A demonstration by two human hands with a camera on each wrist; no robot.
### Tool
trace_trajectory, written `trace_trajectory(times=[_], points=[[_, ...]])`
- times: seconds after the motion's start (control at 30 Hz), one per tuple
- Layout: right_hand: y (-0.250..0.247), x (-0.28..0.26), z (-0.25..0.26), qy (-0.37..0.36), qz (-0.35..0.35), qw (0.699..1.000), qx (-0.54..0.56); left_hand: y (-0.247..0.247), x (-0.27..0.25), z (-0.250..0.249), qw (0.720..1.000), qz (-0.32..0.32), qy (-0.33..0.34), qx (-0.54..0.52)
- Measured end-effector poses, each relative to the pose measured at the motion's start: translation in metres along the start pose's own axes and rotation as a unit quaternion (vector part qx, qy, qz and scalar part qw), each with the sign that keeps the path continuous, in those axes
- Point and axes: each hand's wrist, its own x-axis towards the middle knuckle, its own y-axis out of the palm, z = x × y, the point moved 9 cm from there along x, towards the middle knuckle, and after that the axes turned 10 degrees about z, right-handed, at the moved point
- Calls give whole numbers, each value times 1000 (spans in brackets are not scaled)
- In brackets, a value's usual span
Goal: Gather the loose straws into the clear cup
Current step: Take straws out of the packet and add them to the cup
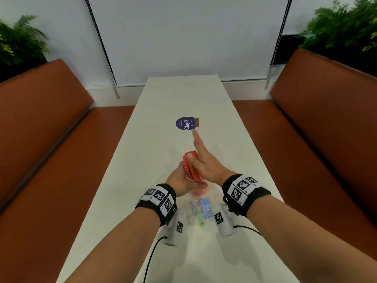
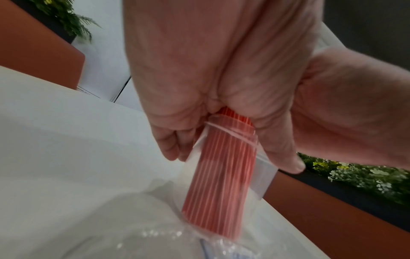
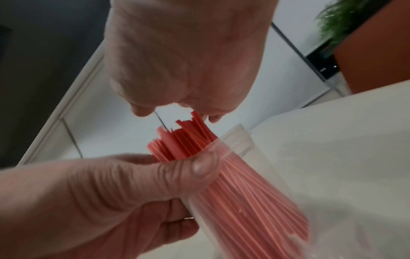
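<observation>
A bundle of red straws [image 1: 190, 166] is being held upright above the counter [image 1: 163, 111], inside a clear bag [image 2: 264, 175] whose open mouth is sitting below the straw tops. The bundle is being gripped by the left hand [image 1: 179, 180], with its thumb [image 3: 188, 166] pressed against the bag's rim and its fingers [image 2: 170, 140] curled round the far side of the straws. The right hand [image 1: 204, 160] is being kept flat over the bundle's top, with its fingers [image 1: 196, 137] stretched straight and its palm touching or just above the straw ends; which of the two cannot be told. In the right wrist view the uneven straw tips [image 3: 184, 133] are being shown just below that palm. Crumpled clear plastic with blue and green pieces [image 1: 201, 211] is lying on the counter nearer the person than the bundle. A round purple sticker [image 1: 186, 123] is lying on the counter well beyond the bundle. No clear cup can be made out.
</observation>
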Motion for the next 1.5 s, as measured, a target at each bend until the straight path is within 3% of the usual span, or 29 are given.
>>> trace_trajectory(times=[0.1, 0.27, 0.47, 0.6, 0.8, 0.97, 1.17, 1.33, 1.4, 1.5], points=[[-10, -14, -19, 15, -21, 998, 58, -2, 1, 2, 1000, 1, 10, -6], [0, -30, -37, 23, 28, 994, -106, -2, 0, 1, 1000, 0, 22, -14], [20, -5, -7, -10, 47, 975, -218, -1, 3, 5, 1000, -14, 6, 19], [14, 3, 8, -38, -7, 946, -322, 0, 0, 2, 1000, -14, 5, 22], [-3, -1, -3, 15, -56, 965, -256, 3, -1, 0, 1000, 16, 11, -2], [-9, -9, -3, -11, -46, 976, -213, 7, -3, -2, 999, 38, 23, -4], [8, -10, -11, 6, 25, 930, -367, 7, -4, -6, 998, 50, 31, -4], [9, -10, -10, 47, 48, 909, -411, 6, -6, -7, 999, 44, 21, 9], [7, -13, 2, 19, 22, 913, -407, 4, -7, -8, 999, 29, 18, 30], [3, -26, 35, -92, -50, 922, -374, -2, -12, -8, 998, -3, 3, 58]])
